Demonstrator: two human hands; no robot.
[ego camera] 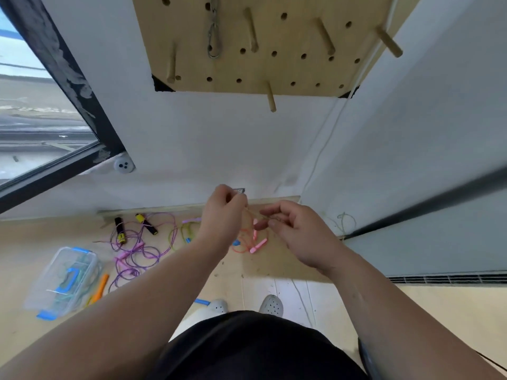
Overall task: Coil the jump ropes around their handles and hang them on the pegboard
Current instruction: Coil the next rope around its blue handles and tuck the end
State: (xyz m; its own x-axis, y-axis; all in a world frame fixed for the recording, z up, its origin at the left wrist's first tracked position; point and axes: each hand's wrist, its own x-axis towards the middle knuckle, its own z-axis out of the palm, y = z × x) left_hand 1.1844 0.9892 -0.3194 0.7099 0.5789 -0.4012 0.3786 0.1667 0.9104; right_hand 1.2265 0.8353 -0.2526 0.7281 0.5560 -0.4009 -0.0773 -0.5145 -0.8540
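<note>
Your left hand (223,212) is closed, with the fingertips pinched together on one end of a thin rope (256,212). Your right hand (296,231) has its fingers curled around the other part of the same rope. I cannot tell if a handle is hidden inside either hand, because the picture is blurred there.

The short piece of rope between the two hands looks almost tight. I think you hold it so in order to control each turn while you wind it, with one hand fixing and the other hand feeding. Both hands are up in front of your body, below the pegboard (247,67), so the way to a free peg (271,98) is short once the coil is ready.

The other jump ropes lie on the floor by the wall, not yet coiled: an orange rope with pink handles (258,246) under your hands, a green rope (186,231) just beside it, and purple ropes (137,250) further to your left. One of these has black and yellow handles (120,230). A clear plastic box (41,292) stands near them.
</note>
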